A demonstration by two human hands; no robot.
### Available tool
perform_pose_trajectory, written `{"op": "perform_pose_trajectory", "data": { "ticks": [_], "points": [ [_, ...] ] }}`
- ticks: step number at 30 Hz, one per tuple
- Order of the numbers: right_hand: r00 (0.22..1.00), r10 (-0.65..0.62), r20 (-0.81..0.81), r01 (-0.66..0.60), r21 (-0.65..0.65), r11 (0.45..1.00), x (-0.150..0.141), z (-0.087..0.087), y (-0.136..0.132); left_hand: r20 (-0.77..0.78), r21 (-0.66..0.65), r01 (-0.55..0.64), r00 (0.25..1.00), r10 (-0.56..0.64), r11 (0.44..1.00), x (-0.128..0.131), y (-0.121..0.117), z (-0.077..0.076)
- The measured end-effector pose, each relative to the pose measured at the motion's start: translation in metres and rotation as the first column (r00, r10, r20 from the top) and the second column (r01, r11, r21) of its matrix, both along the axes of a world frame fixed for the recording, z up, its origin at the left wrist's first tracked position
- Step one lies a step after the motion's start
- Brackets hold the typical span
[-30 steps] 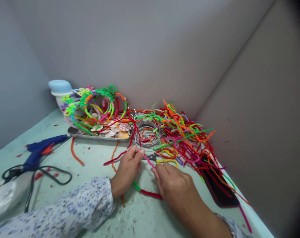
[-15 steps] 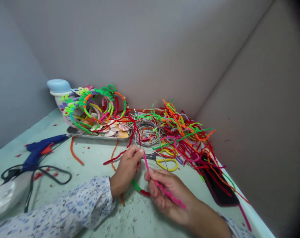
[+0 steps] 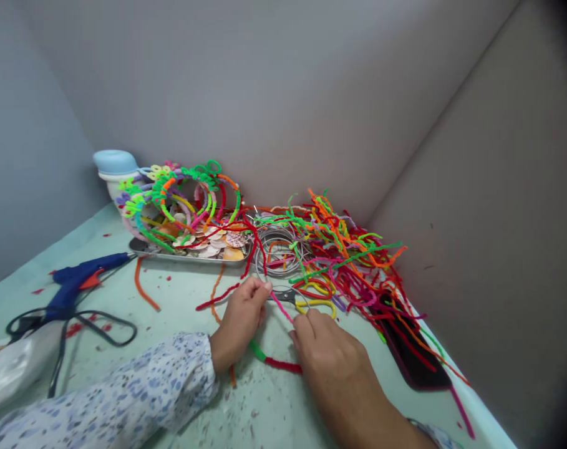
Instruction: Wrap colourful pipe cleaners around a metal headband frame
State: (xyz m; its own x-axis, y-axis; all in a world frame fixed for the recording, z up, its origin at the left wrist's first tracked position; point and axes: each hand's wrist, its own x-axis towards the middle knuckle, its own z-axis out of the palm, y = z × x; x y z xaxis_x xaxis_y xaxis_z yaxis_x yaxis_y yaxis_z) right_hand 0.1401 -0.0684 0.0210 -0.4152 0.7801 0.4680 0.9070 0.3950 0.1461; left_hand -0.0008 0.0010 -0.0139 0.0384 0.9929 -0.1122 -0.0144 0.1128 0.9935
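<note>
Above the pale green table [image 3: 184,293], the left hand [image 3: 241,319] is pinching a pink pipe cleaner [image 3: 281,306] between thumb and forefinger, the tips pressing together on it. The right hand [image 3: 334,358] is gripping the same strand lower down, its fingers curling inward with hardly any gap showing, and the pink length is running slantwise between the two hands. A thin hoop [image 3: 283,365], partly wrapped in green and red, is curving below them; whether the right fingers are also holding it, I cannot tell. Scissors [image 3: 289,295] are lying just beyond the hands, a tangled pile of pipe cleaners [image 3: 344,249] is spreading behind, and a tray [image 3: 194,258] of shells [image 3: 211,251] is sitting farther left.
</note>
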Motion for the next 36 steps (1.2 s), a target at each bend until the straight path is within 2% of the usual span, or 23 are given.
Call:
{"op": "perform_pose_trajectory", "data": {
  "ticks": [9, 13, 15, 16, 17, 18, 19, 20, 21, 22, 23, 25, 26, 28, 29, 30, 31, 32, 33, 34, 35, 36],
  "points": [
    [0.994, -0.076, 0.078, 0.083, -0.085, 0.993, 0.007, 0.003, 0.002, 0.022, -0.055, -0.022, 0.999, 0.023, 0.998, -0.001, 0.002, 0.000],
    [0.992, -0.112, 0.061, 0.124, -0.246, 0.961, 0.010, 0.010, 0.006, 0.031, -0.058, -0.031, 0.999, 0.033, 0.998, -0.001, 0.002, 0.000],
    [0.992, -0.121, -0.026, 0.101, -0.393, 0.914, 0.012, 0.017, 0.010, 0.048, -0.054, -0.034, 0.998, 0.036, 0.998, -0.001, 0.002, -0.001],
    [0.986, -0.135, -0.100, 0.070, -0.486, 0.871, 0.013, 0.021, 0.013, 0.057, -0.052, -0.033, 0.998, 0.036, 0.998, -0.001, 0.003, -0.002],
    [0.967, -0.168, -0.191, 0.025, -0.587, 0.809, 0.015, 0.023, 0.017, 0.065, -0.050, -0.034, 0.997, 0.037, 0.998, -0.001, 0.003, -0.003],
    [0.930, -0.197, -0.309, -0.072, -0.681, 0.729, 0.017, 0.026, 0.021, 0.071, -0.050, -0.037, 0.997, 0.040, 0.998, -0.001, 0.004, -0.003],
    [0.867, -0.255, -0.428, -0.207, -0.775, 0.597, 0.019, 0.027, 0.025, 0.076, -0.051, -0.041, 0.996, 0.044, 0.998, -0.001, 0.004, -0.004],
    [0.775, -0.378, -0.506, -0.335, -0.837, 0.432, 0.022, 0.026, 0.029, 0.080, -0.051, -0.043, 0.996, 0.047, 0.998, -0.001, 0.004, -0.004],
    [0.692, -0.489, -0.531, -0.458, -0.846, 0.272, 0.025, 0.025, 0.033, 0.085, -0.051, -0.041, 0.995, 0.045, 0.998, -0.001, 0.004, -0.004],
    [0.621, -0.547, -0.561, -0.577, -0.800, 0.166, 0.027, 0.022, 0.037, 0.091, -0.049, -0.036, 0.995, 0.040, 0.998, -0.002, 0.004, -0.004],
    [0.548, -0.594, -0.589, -0.675, -0.731, 0.101, 0.029, 0.019, 0.040, 0.097, -0.048, -0.030, 0.995, 0.035, 0.998, -0.002, 0.004, -0.004],
    [0.440, -0.661, -0.608, -0.779, -0.625, 0.056, 0.032, 0.011, 0.044, 0.105, -0.044, -0.027, 0.994, 0.032, 0.999, -0.002, 0.005, -0.004],
    [0.428, -0.675, -0.600, -0.790, -0.612, 0.043, 0.032, 0.007, 0.045, 0.105, -0.044, -0.031, 0.994, 0.035, 0.999, -0.002, 0.005, -0.004],
    [0.480, -0.648, -0.591, -0.741, -0.669, 0.062, 0.031, 0.003, 0.043, 0.100, -0.046, -0.042, 0.994, 0.047, 0.998, -0.003, 0.006, -0.004],
    [0.536, -0.600, -0.594, -0.677, -0.727, 0.115, 0.030, 0.002, 0.040, 0.097, -0.050, -0.048, 0.994, 0.052, 0.998, -0.003, 0.006, -0.004],
    [0.604, -0.531, -0.594, -0.588, -0.782, 0.206, 0.029, 0.003, 0.037, 0.095, -0.052, -0.052, 0.994, 0.056, 0.997, -0.004, 0.006, -0.004],
    [0.683, -0.442, -0.581, -0.479, -0.814, 0.329, 0.028, 0.005, 0.032, 0.093, -0.057, -0.055, 0.994, 0.060, 0.997, -0.004, 0.007, -0.003],
    [0.760, -0.350, -0.547, -0.350, -0.799, 0.488, 0.027, 0.008, 0.027, 0.091, -0.061, -0.058, 0.994, 0.064, 0.996, -0.004, 0.007, -0.003],
    [0.829, -0.276, -0.487, -0.238, -0.753, 0.613, 0.027, 0.012, 0.022, 0.090, -0.067, -0.060, 0.994, 0.066, 0.996, -0.005, 0.007, -0.003],
    [0.884, -0.230, -0.406, -0.140, -0.701, 0.699, 0.026, 0.017, 0.017, 0.092, -0.075, -0.062, 0.993, 0.069, 0.995, -0.005, 0.007, -0.002],
    [0.923, -0.202, -0.329, -0.070, -0.657, 0.750, 0.025, 0.021, 0.013, 0.095, -0.083, -0.063, 0.993, 0.071, 0.995, -0.005, 0.007, -0.002],
    [0.948, -0.198, -0.249, -0.004, -0.633, 0.774, 0.025, 0.025, 0.010, 0.096, -0.090, -0.065, 0.993, 0.074, 0.994, -0.005, 0.007, -0.001]
  ]
}}
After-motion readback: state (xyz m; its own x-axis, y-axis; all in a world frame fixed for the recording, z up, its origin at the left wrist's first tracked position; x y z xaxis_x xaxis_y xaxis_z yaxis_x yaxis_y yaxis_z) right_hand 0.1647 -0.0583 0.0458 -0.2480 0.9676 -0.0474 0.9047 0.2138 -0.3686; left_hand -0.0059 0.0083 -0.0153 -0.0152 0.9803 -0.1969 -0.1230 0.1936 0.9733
